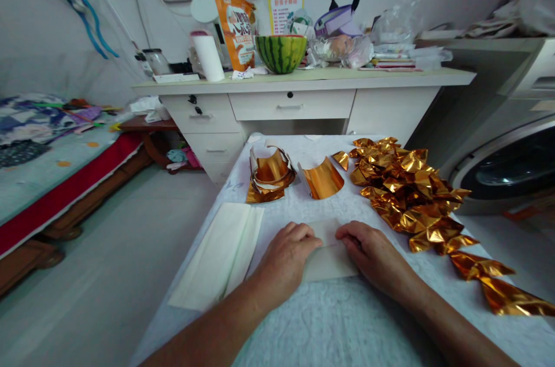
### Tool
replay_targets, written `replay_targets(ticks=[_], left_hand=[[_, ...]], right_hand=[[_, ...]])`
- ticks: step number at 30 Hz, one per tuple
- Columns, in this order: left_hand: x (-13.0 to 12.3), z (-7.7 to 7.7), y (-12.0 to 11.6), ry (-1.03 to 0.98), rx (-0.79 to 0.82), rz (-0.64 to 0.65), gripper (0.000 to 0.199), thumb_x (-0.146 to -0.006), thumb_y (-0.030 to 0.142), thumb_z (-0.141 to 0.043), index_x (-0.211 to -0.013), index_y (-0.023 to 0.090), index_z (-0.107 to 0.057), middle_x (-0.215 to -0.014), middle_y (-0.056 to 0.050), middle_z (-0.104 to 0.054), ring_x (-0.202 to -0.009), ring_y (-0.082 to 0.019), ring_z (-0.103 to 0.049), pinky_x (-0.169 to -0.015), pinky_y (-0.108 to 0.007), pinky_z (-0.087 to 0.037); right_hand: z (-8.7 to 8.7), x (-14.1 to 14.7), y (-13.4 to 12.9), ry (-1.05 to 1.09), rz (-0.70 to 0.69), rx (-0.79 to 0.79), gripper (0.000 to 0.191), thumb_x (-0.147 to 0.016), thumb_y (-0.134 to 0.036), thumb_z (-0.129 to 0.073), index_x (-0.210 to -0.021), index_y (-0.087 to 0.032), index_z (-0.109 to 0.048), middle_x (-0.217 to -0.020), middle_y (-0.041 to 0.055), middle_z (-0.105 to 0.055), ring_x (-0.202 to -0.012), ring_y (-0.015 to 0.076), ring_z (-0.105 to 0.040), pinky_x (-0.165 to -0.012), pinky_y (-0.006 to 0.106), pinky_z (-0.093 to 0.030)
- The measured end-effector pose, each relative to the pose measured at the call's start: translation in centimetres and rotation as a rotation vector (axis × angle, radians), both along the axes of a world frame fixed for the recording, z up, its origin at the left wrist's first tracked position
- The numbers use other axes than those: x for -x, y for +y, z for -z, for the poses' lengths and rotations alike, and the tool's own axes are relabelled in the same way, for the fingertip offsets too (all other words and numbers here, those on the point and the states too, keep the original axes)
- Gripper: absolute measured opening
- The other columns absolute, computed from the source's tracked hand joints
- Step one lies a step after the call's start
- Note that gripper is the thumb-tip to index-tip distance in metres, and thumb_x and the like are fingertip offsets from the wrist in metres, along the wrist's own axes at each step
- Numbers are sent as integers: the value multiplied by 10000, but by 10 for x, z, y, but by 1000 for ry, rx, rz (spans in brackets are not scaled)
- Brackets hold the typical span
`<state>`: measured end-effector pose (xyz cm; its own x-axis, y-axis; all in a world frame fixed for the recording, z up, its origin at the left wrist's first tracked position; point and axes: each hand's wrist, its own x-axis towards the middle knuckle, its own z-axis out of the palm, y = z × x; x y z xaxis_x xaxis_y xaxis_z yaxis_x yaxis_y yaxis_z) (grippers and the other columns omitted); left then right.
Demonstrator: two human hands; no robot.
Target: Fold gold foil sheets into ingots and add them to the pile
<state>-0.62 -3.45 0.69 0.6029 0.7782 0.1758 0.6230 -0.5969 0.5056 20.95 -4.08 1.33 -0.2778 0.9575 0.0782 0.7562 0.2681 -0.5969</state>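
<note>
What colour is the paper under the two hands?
The paper is a pale off-white; the head view shows it best.

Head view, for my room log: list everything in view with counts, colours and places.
paper sheets: count unclear, off-white, beneath and left of hands
curled foil sheets: several, gold, far table end
folded foil pieces: many, gold, table right
cloth-topped table: one, pale, centre
desk: one, white, beyond table
watermelon half: one, green, on desk
pouch: one, orange, on desk
plastic bags: several, clear, desk right
washing machine: one, grey, right
bed: one, pale, left
smaller clutter: uncounted, mixed, desk, bed, wall
left hand: one, bare, on paper
right hand: one, bare, on paper
</note>
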Motion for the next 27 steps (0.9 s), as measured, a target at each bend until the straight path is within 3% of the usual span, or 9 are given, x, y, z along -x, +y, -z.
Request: replay_targets(ticks=[4,8,12,18,22,27], left_hand=[[-1,4,0,30,-3,69,401,-857,-25,-438,-1117,200,-644,-1070,-45,-628,-1011,-192,-534,-902,-319,-457],[-2,-5,-2,68,17,67,343,-854,7,-476,-1086,190,-651,-1059,-47,-623,-1003,-200,-541,-904,-337,-463],[-2,-14,-5,66,67,47,221,-873,202,-610,-1090,202,-654,-1076,-54,-615,-1028,-223,-536,-933,-374,-453],[0,-12,-6,60,78,55,537,-691,453,-807,-1135,207,-632,-1120,-63,-596,-1053,-263,-523,-921,-402,-450],[0,-11,-7,78,75,53,586,-650,445,-838,-1139,200,-631,-1108,-59,-598,-1036,-262,-526,-913,-400,-452],[-1,-16,-7,71,79,41,348,-819,359,-704,-1123,202,-642,-1066,-62,-610,-1031,-247,-534,-912,-395,-452]], right_hand=[[-4,-10,0,16,-71,-9,346,-811,-58,-417,-978,-203,-683,-925,60,-691,-893,213,-619,-815,351,-487],[-10,-16,-2,-2,-149,23,425,-749,-13,-454,-1033,-227,-686,-940,57,-672,-912,225,-585,-829,380,-481],[-11,-19,-2,-8,-187,44,434,-736,-31,-517,-1088,-236,-667,-973,54,-655,-943,232,-572,-844,385,-470],[-12,-24,-4,25,-200,90,397,-729,-83,-607,-1083,-254,-655,-1029,45,-600,-981,225,-558,-855,354,-471],[-14,-25,-5,33,-206,107,407,-704,-73,-637,-1058,-271,-668,-1058,43,-559,-1016,228,-535,-887,358,-464],[-18,-25,-4,66,-233,114,217,-821,-197,-631,-1021,-258,-693,-1046,56,-571,-997,228,-539,-873,360,-463]])
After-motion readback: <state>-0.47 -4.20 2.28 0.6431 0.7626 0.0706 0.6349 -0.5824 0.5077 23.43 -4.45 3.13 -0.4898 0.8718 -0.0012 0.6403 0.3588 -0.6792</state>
